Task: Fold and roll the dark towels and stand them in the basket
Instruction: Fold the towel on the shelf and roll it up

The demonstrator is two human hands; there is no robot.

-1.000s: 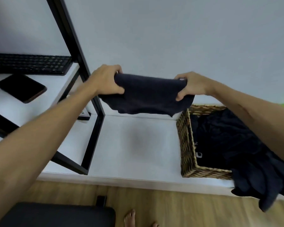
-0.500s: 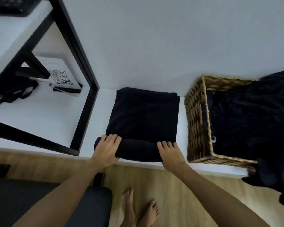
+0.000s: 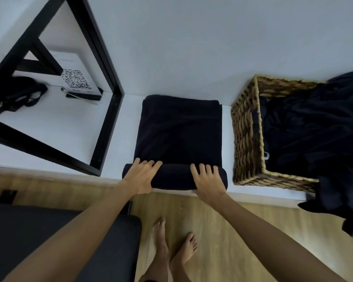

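Note:
A folded dark towel point(image 3: 179, 129) lies flat on the white ledge point(image 3: 49, 139), left of the wicker basket point(image 3: 247, 135). Its near end is rolled into a thick tube at the ledge's front edge. My left hand point(image 3: 141, 178) wraps over the left part of the roll. My right hand point(image 3: 209, 182) wraps over the right part, thumb at the near side. Both sets of fingertips reach the far side of the roll. More dark towels point(image 3: 314, 123) sit loose in the basket and spill over its right front corner.
A black metal frame point(image 3: 106, 127) stands on the ledge left of the towel, with a QR-code sign point(image 3: 75, 78) and a black strap bundle point(image 3: 14, 96) behind it. A dark seat point(image 3: 49, 241) and bare feet point(image 3: 171, 241) are on the wooden floor below.
The towel was held up in the air by both hands; it now lies on the ledge. The roll at its near end has grown slightly thicker under both hands.

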